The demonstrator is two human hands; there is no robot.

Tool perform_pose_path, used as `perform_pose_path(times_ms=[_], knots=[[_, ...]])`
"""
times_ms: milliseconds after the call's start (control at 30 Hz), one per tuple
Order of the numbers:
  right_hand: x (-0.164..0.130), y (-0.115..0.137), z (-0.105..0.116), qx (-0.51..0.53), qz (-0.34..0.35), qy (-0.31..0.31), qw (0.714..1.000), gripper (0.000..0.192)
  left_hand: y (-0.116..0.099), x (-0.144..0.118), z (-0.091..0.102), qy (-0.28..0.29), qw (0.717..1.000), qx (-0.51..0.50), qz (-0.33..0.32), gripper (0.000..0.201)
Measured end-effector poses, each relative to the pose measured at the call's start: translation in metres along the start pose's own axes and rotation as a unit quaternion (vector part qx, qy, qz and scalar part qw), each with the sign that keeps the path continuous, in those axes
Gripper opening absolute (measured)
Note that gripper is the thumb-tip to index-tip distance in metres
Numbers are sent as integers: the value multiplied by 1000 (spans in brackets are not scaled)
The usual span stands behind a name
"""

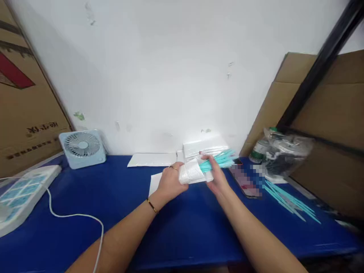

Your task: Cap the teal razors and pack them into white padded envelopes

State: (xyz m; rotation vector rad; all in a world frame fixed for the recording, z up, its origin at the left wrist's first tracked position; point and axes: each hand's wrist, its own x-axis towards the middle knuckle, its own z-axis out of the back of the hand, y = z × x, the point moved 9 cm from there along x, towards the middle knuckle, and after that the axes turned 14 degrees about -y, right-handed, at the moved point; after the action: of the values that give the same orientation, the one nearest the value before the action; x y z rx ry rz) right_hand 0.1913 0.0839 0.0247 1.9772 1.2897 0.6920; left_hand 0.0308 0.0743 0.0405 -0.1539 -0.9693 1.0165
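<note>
Both my hands are around a bundle of thin turquoise sticks (218, 160), partly wrapped in a white padded sheet (191, 171). My left hand (171, 179) closes on the wrapped left end. Farther right, my right hand (216, 176) grips the bundle near the edge of the wrapping, where the turquoise ends fan out. What the sticks are exactly, I cannot make out. More white sheets (205, 146) are stacked behind my hands against the wall. Another flat white sheet (155, 183) lies partly beneath my left hand.
A small light-blue fan (82, 148) stands at the back left, near a white power strip (30, 197) with a white cable (75, 215). To the right lie a phone-like item (246, 182), loose turquoise sticks (294, 201) and a plastic-wrapped container (284, 155). Cardboard (321, 151) borders the blue table.
</note>
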Motion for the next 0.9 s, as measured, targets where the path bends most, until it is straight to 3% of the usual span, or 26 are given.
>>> perform_pose_path(times_ms=[100, 200, 333, 533, 633, 767, 900], knots=[[-14, -20, -16, -102, -40, 61, 992, 28, 5, -1, -4, 11, 1000, -9, 19, 58], [-21, -23, -25, -183, -59, 102, 976, 36, 11, -2, -8, 19, 998, -33, 48, 55], [-15, 2, -43, -278, -32, 118, 953, 38, 14, 0, -5, -13, 987, -121, 104, 51], [-25, 37, -115, -395, -17, 207, 895, 53, 12, 10, 20, -121, 921, -337, 156, 56], [-37, 51, -145, -423, 27, 252, 870, 59, 10, 11, 26, -103, 877, -441, 159, 57], [-47, 66, -162, -437, 80, 330, 833, 57, 18, 9, 30, -74, 824, -530, 185, 61], [-50, 75, -165, -469, 161, 434, 752, 49, 17, 9, 18, 29, 791, -579, 195, 59]])
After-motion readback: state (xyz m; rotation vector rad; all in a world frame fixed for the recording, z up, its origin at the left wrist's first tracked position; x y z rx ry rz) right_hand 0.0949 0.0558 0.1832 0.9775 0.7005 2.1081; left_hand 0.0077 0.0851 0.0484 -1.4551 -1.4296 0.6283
